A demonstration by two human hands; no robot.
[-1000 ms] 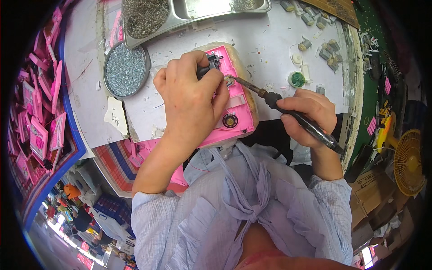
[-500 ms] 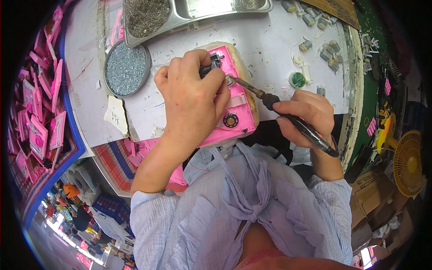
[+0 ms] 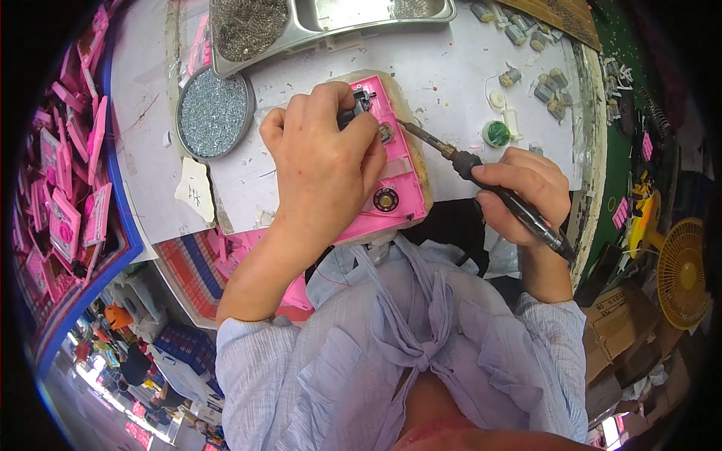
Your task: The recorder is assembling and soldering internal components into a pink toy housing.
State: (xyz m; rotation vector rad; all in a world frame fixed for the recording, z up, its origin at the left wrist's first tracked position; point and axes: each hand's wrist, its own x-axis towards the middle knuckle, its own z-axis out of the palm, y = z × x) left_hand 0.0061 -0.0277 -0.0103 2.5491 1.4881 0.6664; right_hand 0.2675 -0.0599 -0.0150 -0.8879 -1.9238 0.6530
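A pink plastic housing (image 3: 408, 188) lies on a pale pad at the bench's front edge. My left hand (image 3: 320, 161) rests over its left side with thumb and fingers pinched beside a dark part (image 3: 359, 107); what the fingertips hold is hidden. My right hand (image 3: 530, 192) is wrapped round the black handle of a soldering iron (image 3: 432, 141). Its tip points left, over the housing's right edge, a little apart from a small metal component (image 3: 386, 133) inside. Nearer me in the housing sits a round black speaker (image 3: 386, 199).
A round dish of small screws (image 3: 214, 114) stands at left, a metal compartment tray (image 3: 338, 22) at the back. Small motors (image 3: 553, 90) and a green-centred spool (image 3: 496, 134) lie at right. Pink parts (image 3: 64, 218) fill a blue-edged crate far left. A yellow fan (image 3: 681, 274) stands far right.
My right hand has drawn the soldering iron to the right, so its tip has left the small metal component. The left hand stays nearly in place over the housing.
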